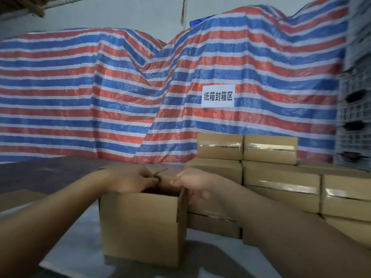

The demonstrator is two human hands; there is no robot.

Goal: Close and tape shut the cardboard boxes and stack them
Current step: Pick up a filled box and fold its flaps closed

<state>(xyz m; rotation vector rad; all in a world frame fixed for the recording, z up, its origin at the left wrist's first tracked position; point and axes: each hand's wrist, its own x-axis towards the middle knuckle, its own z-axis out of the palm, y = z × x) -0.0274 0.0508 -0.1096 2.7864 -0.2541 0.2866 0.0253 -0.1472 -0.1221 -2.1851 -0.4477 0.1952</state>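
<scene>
Behind the dark desk hangs a striped tarp; both hands, left and right, seemingly grasp the open box's flaps beside taped boxes.

A single head-worn view looks forward and slightly down, close over the open box.

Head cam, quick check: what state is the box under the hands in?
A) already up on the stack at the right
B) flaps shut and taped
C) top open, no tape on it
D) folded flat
C: the cardboard box has its top open with flaps up and a dark interior showing, while the left hand and right hand work at the flaps; the taped boxes sit stacked to its right.
</scene>
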